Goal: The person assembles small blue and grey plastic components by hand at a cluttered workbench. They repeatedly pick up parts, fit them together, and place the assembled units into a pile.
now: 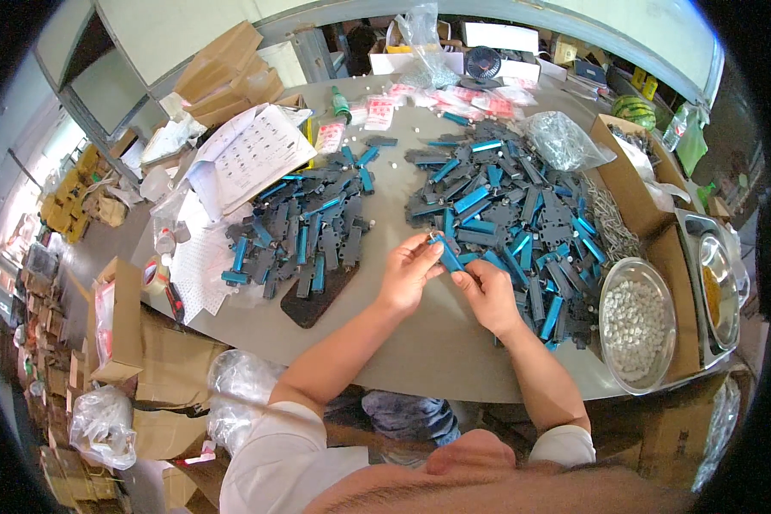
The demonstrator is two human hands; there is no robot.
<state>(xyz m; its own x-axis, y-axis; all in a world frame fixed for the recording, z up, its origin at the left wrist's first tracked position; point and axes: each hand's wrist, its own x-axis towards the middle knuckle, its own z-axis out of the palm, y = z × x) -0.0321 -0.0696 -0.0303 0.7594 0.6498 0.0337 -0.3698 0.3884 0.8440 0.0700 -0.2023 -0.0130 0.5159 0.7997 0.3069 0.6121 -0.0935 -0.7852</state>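
Note:
Between my two hands, over the table's middle, is a slim blue part (446,255), tilted, with its upper end toward my left fingers. My left hand (409,272) pinches that upper end; a small light-coloured bit shows at its fingertips, too small to name. The lower end is gripped by the thumb and fingers of my right hand (490,295). Right beside my right hand spreads a large heap of blue and dark grey parts (531,201). A smaller heap of like parts (317,224) lies to the left, partly over a dark flat pad (310,301).
At right stand a round metal bowl (612,343) of small white pieces, loose screws (610,224) and an open cardboard box (608,128). Printed sheets (257,154) lie at left. Small plastic bags (488,103), a green bottle (340,101) and a small fan (482,62) are at the back.

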